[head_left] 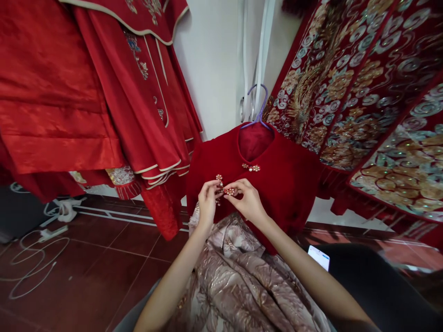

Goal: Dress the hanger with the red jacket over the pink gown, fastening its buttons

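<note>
Top [290,184] and cloth [242,286] fill the space before the person, the cloth nearest: shiny, creased, a pinkish brown, it lies over the lap and under the forearms. To the right, a phone [319,258] with a lit screen rests on a dark surface [377,281]. Farther on, the hands meet over the front of the top, which is red and velvety and hangs straight ahead. The right hand [248,201] has a gold flower clasp [230,191] pinched between thumb and finger. Just beside it, the left hand [206,203] pinches gold trim [219,177] (partly hidden by the fingers), with one flower showing above the fingertips. Higher up, a neck clasp [252,168] sits just under the neckline. The top is on a purple hanger [259,117], whose hook is beside white strips [263,46]. On the tiled floor [114,272] at left lies a pale cord [33,249]. Red gowns [51,101] hang at left, an embroidered gown [346,97] at right, and a pale wall [207,69] shows between them.
</note>
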Available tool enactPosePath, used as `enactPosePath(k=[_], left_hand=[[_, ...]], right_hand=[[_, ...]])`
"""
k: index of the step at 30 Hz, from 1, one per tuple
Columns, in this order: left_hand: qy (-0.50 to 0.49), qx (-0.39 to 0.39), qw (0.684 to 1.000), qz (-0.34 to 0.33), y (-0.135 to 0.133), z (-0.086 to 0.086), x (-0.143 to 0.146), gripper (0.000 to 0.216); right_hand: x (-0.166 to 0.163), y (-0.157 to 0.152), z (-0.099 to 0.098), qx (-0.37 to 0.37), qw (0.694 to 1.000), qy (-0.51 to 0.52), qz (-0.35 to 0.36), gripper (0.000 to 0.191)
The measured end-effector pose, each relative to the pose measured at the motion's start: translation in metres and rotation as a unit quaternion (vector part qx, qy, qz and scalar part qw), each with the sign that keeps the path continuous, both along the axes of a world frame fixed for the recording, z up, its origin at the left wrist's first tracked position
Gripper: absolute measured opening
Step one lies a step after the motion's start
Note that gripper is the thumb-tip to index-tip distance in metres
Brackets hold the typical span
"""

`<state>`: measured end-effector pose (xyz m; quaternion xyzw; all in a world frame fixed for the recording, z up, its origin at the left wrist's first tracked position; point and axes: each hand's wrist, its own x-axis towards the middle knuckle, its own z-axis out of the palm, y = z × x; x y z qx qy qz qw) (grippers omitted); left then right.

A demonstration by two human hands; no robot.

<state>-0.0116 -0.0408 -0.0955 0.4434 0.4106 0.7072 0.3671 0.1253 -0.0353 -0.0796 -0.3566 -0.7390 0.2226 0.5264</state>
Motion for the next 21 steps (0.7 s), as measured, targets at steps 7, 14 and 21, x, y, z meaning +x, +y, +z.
enactPosePath(k=[7, 14, 21], left_hand=[[0.002, 0.012, 0.999, -0.039, 0.003, 0.001, -0.005, 0.020], [0.033, 0.026, 0.999, -0.033, 0.007, -0.003, -0.009, 0.024], [0.085, 0.028, 0.996, -0.007, 0.004, 0.000, -0.008, 0.028]], right_hand=[[-0.017, 0.015, -0.011, 0.007, 0.998, 0.038, -0.046, 0.019], [-0.013, 0.011, -0.012, 0.018, 0.998, 0.054, -0.032, 0.023], [-0.017, 0.007, -0.013, 0.057, 0.995, 0.060, -0.059, 0.025]])
